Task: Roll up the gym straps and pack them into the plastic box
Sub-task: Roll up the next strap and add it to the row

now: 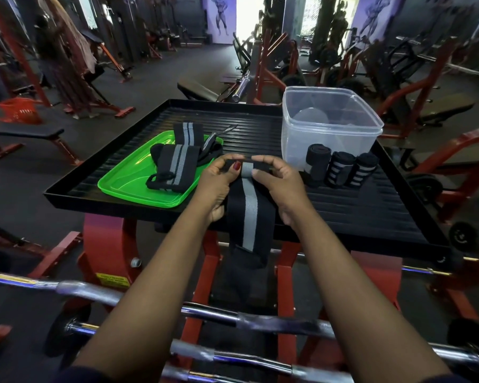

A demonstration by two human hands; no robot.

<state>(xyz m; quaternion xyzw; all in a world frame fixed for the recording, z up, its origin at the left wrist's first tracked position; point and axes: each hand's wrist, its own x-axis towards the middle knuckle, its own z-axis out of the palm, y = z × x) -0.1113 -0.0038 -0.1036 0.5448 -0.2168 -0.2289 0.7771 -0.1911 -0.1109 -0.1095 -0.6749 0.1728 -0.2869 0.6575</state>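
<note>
Your left hand point(217, 183) and right hand point(279, 183) both grasp the upper end of a black strap point(248, 214) with a grey centre stripe. Thumbs and curled fingers pinch its two edges just above the black ribbed tray point(371, 205). A small roll appears to be started at that end, though your fingers hide most of it. The rest of the strap lies flat over the tray's near rim and hangs down in front of it. Three rolled straps point(339, 168) sit side by side on the tray, just in front of the clear plastic box point(332, 125) and outside it. The box stands open-topped at the tray's far right corner. On your left, a green tray point(128, 183) rests on the black one and carries two loose striped straps point(175, 164) and a thin black strap point(213, 150) behind them. Below your forearms, chrome bars point(205, 310) cross the foreground
</note>
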